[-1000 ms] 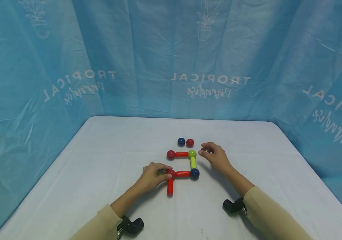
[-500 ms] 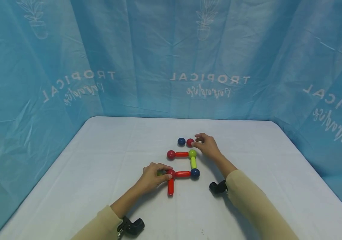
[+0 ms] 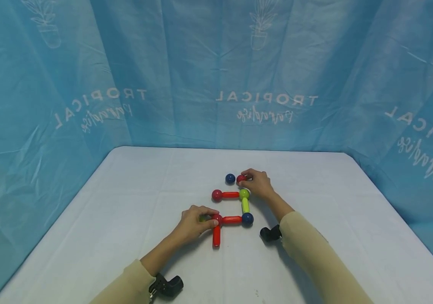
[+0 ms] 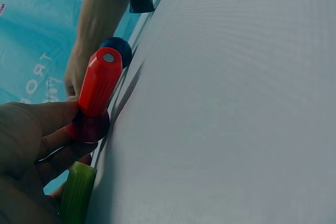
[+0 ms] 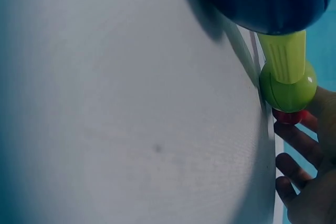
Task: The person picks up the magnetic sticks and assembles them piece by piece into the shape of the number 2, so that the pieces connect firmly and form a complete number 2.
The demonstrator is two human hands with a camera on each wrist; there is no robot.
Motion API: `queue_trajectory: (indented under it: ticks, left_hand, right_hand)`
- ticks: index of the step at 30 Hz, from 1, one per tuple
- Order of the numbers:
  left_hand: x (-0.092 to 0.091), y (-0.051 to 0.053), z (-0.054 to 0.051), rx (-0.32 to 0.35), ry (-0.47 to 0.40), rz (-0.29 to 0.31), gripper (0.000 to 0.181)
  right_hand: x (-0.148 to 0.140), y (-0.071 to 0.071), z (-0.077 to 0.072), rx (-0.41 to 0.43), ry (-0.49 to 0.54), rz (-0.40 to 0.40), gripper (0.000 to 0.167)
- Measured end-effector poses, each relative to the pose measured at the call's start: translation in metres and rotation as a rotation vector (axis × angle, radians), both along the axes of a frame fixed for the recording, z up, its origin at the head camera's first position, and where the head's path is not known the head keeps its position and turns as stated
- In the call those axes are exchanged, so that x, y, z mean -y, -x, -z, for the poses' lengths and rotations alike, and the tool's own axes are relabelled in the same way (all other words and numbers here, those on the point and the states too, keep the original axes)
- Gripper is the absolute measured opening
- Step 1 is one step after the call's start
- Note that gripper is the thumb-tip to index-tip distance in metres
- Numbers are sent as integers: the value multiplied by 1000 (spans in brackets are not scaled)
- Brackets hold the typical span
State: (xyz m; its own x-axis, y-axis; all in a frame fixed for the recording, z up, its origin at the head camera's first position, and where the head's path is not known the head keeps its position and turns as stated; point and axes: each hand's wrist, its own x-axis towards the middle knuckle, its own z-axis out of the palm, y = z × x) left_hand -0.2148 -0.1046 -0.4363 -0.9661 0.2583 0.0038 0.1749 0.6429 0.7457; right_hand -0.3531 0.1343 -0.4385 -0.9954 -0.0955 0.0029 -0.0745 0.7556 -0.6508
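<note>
My left hand (image 3: 193, 223) pinches a red ball (image 3: 218, 218) between thumb and fingers. From that ball one red rod (image 3: 216, 237) points toward me and another red rod (image 3: 232, 220) runs right to a blue ball (image 3: 247, 218). A green rod (image 4: 77, 192) lies under the left fingers. From the blue ball a green rod (image 3: 245, 205) leads back to a green ball (image 3: 244, 194), joined by a further red rod (image 3: 230, 194) to a red ball (image 3: 216, 195). My right hand (image 3: 259, 183) holds a loose red ball (image 3: 241, 179) between thumb and fingertips.
Beside the right hand's ball sits a loose blue ball (image 3: 230, 179). Everything rests on a white-covered table (image 3: 144, 185). A blue printed curtain (image 3: 201, 76) hangs behind and along the sides. Black wrist devices (image 3: 168, 287) are worn on both arms.
My right hand has moved left and back from beside the green ball and now grips the loose red ball. The left hand stays on its red ball.
</note>
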Motion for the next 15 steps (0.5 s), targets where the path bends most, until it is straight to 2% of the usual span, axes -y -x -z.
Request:
queue_trajectory:
  ticks: [5,8,11,15]
  left_hand:
    - [0,1,0,6,-3,-7,31]
    - [-1,1,-1,7,-8,-8,31]
    - [-2,1,-1,3,-10,-2,31]
    - [-1,0,-1,0,-5,-7,30]
  right_hand:
    - [-3,-2,0,6,5,14,44]
    - [-10,-9,-2,-11,36,15,44]
    - [-21,-21,-8,-35,65,9,43]
    - [-41,-45,-16,-49,71,-1,45]
